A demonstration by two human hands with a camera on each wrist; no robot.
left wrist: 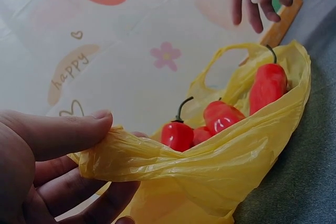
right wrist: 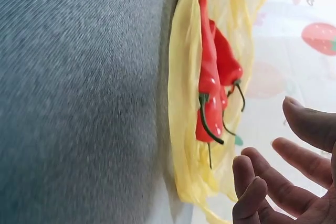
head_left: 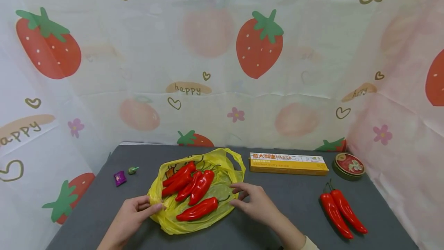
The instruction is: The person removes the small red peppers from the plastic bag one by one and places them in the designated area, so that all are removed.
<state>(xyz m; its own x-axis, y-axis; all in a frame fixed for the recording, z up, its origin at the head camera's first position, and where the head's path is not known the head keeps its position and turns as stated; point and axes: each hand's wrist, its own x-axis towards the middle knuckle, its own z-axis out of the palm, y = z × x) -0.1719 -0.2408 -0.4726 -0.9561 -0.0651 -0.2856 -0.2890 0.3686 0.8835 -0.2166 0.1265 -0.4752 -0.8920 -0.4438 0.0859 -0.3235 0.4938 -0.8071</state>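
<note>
A yellow plastic bag (head_left: 222,213) lies spread open on the dark table, with several red chili peppers (head_left: 202,188) inside it. My left hand (head_left: 130,219) pinches the bag's left edge between thumb and fingers; the left wrist view shows the gathered plastic (left wrist: 121,156) in that grip. Over the bag's right edge hovers my right hand (head_left: 254,203), its fingers spread and loosely bent. Nothing lies between the right fingers (right wrist: 283,182) in the right wrist view. One pepper (head_left: 197,209) lies nearest the front of the bag, its stem towards my right hand.
Two more red peppers (head_left: 336,213) lie at the right of the table. Behind them stand a round tin (head_left: 349,166) and a long yellow pasta box (head_left: 288,164). A purple wrapped candy (head_left: 120,178) and a small green item (head_left: 132,170) are at the left. Printed cloth (head_left: 222,49) hangs behind.
</note>
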